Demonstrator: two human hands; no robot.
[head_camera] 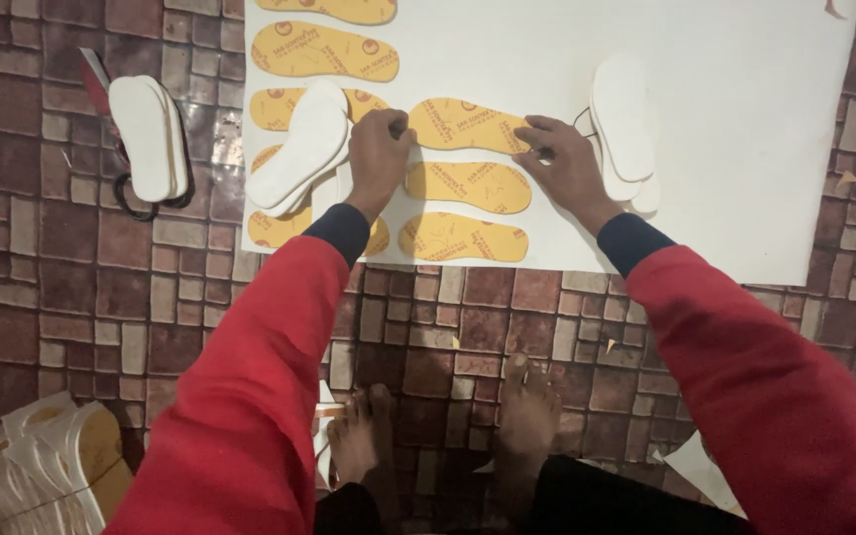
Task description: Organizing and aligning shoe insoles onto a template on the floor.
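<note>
Both hands' fingertips flat on one yellow insole.

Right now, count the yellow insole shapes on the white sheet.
8 yellow shapes: five down the left, three partly under white insoles; three on the right, the top one under both hands. More may be hidden.

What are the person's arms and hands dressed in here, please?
Both arms wear loose red sleeves, each ending in a dark navy ribbed cuff at the wrist. The left hand and right hand are bare: no gloves, rings or watch show.
</note>
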